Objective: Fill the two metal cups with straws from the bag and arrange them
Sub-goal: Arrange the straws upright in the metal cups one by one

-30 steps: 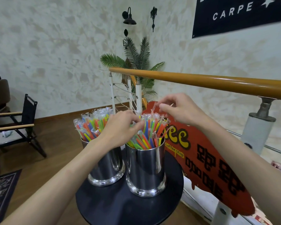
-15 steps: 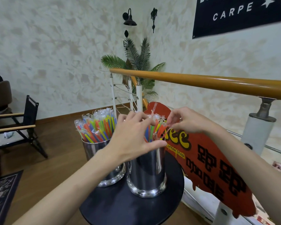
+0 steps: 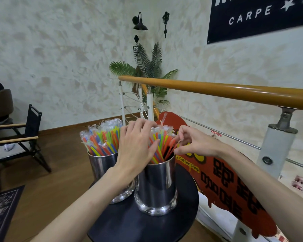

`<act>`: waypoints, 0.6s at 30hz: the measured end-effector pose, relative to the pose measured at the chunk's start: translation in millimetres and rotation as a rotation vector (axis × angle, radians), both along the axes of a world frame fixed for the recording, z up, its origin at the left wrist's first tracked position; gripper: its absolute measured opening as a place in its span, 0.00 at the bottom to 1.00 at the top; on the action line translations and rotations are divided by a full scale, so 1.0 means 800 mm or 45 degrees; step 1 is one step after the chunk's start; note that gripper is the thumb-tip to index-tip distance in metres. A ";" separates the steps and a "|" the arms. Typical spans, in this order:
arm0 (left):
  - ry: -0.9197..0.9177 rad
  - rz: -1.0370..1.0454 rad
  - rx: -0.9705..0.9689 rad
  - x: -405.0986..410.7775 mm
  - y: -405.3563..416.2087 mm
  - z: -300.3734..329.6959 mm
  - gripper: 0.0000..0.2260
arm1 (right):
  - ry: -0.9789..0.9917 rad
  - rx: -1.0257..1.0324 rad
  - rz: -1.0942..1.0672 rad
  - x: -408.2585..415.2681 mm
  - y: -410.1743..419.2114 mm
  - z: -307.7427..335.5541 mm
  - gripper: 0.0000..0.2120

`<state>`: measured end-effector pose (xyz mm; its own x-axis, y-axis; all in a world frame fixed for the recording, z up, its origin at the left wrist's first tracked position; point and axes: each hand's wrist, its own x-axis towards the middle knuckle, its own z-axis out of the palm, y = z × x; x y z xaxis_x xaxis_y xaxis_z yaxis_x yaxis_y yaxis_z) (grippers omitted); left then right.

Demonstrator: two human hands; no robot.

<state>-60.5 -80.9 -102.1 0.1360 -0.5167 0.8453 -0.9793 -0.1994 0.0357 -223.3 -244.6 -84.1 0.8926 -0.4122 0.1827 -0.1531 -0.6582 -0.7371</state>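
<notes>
Two shiny metal cups stand side by side on a small round black table (image 3: 126, 227). The left cup (image 3: 101, 165) is packed with wrapped coloured straws (image 3: 101, 138). The right cup (image 3: 157, 186) holds another bundle of straws (image 3: 162, 144). My left hand (image 3: 136, 145) lies flat over the near left side of that bundle, fingers straight and pressing the straws. On the bundle's right side, my right hand (image 3: 191, 144) pinches an orange straw near its top. No bag is in view.
A wooden handrail (image 3: 226, 92) on white posts runs behind the table. A red coffee shop sign (image 3: 234, 187) leans on the railing at right. A folding chair (image 3: 24, 135) and a dark rug (image 3: 2, 206) sit on the wooden floor at left. A potted palm (image 3: 147, 67) stands behind.
My left hand moved from between the cups up over the right cup's straws and flattened on them. My right hand came down from above the bundle to its right side.
</notes>
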 end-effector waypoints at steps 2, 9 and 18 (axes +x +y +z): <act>-0.020 -0.009 0.025 0.002 0.000 -0.003 0.13 | 0.034 -0.042 0.018 0.000 0.001 0.001 0.20; -0.120 -0.091 0.011 0.016 -0.008 -0.011 0.08 | 0.077 -0.039 0.088 -0.006 0.006 0.012 0.19; -0.522 0.050 -0.031 0.013 -0.020 -0.014 0.08 | 0.075 -0.122 0.036 -0.004 0.018 0.016 0.23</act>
<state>-50.3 -97.3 -113.6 -0.1955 -0.4972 0.8453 -0.9051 -0.2405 -0.3507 -226.2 -230.1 -71.7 0.9141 -0.3696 0.1669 -0.1745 -0.7300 -0.6608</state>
